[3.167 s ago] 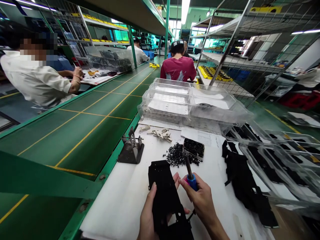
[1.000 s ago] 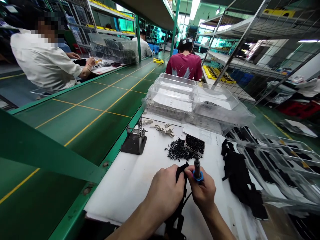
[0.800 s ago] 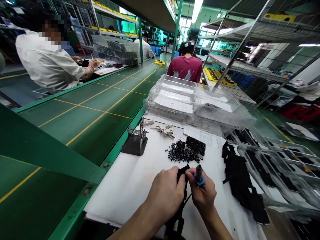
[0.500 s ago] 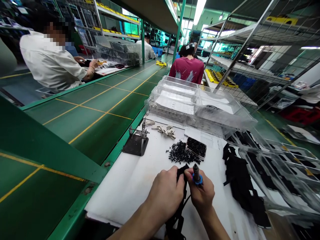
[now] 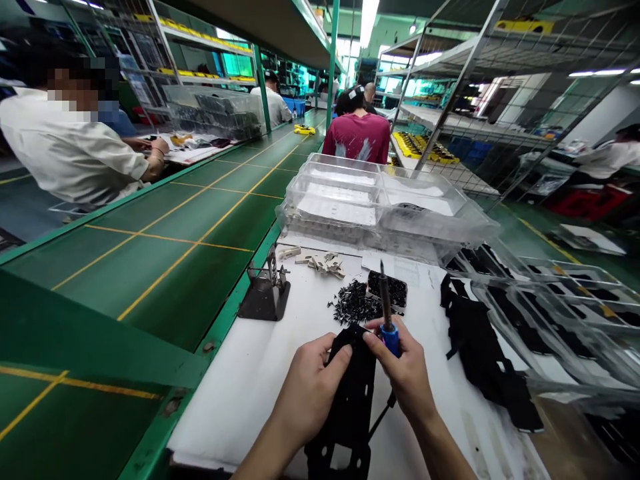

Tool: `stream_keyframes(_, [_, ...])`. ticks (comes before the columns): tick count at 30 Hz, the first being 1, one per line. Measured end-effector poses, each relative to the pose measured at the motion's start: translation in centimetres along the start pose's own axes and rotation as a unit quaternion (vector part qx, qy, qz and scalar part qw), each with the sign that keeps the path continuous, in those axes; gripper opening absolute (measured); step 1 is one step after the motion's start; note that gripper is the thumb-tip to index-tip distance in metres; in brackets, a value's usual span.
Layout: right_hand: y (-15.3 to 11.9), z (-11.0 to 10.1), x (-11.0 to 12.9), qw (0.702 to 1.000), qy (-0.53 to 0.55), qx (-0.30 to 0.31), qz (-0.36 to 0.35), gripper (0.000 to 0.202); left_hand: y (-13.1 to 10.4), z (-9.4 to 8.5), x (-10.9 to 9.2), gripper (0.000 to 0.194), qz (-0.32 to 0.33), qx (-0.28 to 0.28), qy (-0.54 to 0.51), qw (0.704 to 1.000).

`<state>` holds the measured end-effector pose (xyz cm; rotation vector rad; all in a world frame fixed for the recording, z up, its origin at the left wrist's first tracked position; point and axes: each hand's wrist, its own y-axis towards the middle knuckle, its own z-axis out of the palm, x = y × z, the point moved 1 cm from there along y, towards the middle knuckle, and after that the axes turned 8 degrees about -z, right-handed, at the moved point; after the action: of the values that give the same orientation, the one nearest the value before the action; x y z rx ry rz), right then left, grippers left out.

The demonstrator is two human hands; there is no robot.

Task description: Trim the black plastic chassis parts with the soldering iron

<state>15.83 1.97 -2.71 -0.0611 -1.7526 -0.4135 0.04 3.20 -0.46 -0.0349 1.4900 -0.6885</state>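
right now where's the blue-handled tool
In the head view, the right hand holds the blue-handled tool, its tip toward the top, just right of the black panel's far end.

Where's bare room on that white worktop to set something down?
The white worktop shows bare between the metal stand, green rail and left hand: the widest patch. A narrower strip lies between the right hand and long black part. Ahead of the held panel, black pieces and pale pieces crowd it.

From here I'm looking into a factory: a green conveyor belt (image 5: 165, 267), workers (image 5: 70, 147) along both sides, and metal racks (image 5: 500, 57) holding yellow toy cars (image 5: 525, 25).
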Motion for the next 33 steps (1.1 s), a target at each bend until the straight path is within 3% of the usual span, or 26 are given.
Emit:
stream_keyframes(4, [0.5, 0.5, 0.4, 0.993, 0.066, 0.047, 0.081, 0.036, 1.2, -0.7, 1.1, 0.034, -0.051, 0.091, -0.129, 0.986])
stream_keyframes(7, [0.7, 1.0, 0.6, 0.99, 0.072, 0.069, 0.098, 0.037, 1.7, -1.7, 1.7, 0.039, -0.08, 0.126, -0.129, 0.98])
stream_keyframes(9, [0.8, 1.3, 0.7, 0.992, 0.056, 0.067, 0.091, 0.038, 1.3, -2.4, 1.6, 0.044, -0.068, 0.094, -0.039, 0.992])
stream_keyframes(11, [0.9, 1.5, 0.7, 0.996, 0.029, 0.043, 0.073, 0.038, 0.1, -2.9, 1.2, 0.053, -0.037, 0.002, 0.106, 0.994])
stream_keyframes(13, [0.9, 1.7, 0.8, 0.998, 0.005, 0.018, 0.058, 0.037, -1.3, -2.9, 0.6, 0.064, 0.005, -0.103, 0.262, 0.96])
stream_keyframes(15, [0.9, 2.0, 1.1, 0.998, -0.007, 0.007, 0.055, 0.037, -2.5, -2.4, 0.3, 0.074, 0.044, -0.147, 0.389, 0.909])
stream_keyframes(19, [0.3, 2.8, 1.7, 0.997, 0.005, 0.003, 0.077, 0.038, -2.7, -1.0, 1.3, 0.082, 0.11, -0.155, 0.517, 0.835])
stream_keyframes(22, [-0.2, 3.2, 2.3, 0.997, 0.012, 0.013, 0.077, 0.041, -2.0, -0.7, 2.8, 0.067, 0.159, -0.173, 0.557, 0.796])
stream_keyframes(24, [-0.3, 3.4, 2.6, 0.997, 0.01, 0.019, 0.077, 0.042, -1.7, -0.6, 3.6, 0.069, 0.178, -0.165, 0.573, 0.783])
stream_keyframes(26, [-0.3, 3.5, 2.8, 0.997, -0.002, 0.033, 0.073, 0.043, -1.6, -0.6, 4.0, 0.075, 0.178, -0.139, 0.565, 0.793])
stream_keyframes(29, [0.1, 3.2, 2.7, 0.996, -0.01, 0.072, 0.058, 0.043, -1.6, -0.7, 3.2, 0.071, 0.154, -0.1, 0.504, 0.844])
stream_keyframes(33, [0.8, -0.1, 1.1, 0.991, 0.006, 0.111, 0.079, 0.042, -2.1, -1.9, 0.9, 0.045, 0.105, -0.095, 0.359, 0.923])
